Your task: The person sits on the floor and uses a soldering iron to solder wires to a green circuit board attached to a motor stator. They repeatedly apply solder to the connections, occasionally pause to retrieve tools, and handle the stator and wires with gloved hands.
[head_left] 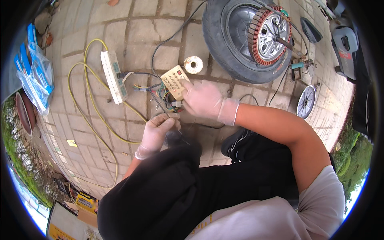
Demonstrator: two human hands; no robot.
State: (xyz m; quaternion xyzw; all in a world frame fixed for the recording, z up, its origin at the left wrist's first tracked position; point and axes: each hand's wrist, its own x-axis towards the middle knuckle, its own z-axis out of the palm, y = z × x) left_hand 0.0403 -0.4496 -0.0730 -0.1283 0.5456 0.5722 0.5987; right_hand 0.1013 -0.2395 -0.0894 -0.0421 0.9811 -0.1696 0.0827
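Left hand (157, 130) pinches dark cable (160, 105), probably to steady it — right hand (202, 98) at beige box (170, 82), perhaps bracing it; grip unclear.

Gloved hands (202, 98) (155, 134), wires (161, 92), beige box (173, 83)

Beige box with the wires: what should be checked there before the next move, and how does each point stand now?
1. Both hands gloved: ok; left hand and right hand wear thin, whitish gloves.
2. Right hand at the beige box: ok, fingers on its right side.
3. Left hand gripping a thin dark cable: ok, between thumb and fingers.
4. Coloured wires separated: not ok, bunched beside the box.
5. Power strip switched off: cannot tell.
6. White spool apart from both hands: ok, beyond the box.
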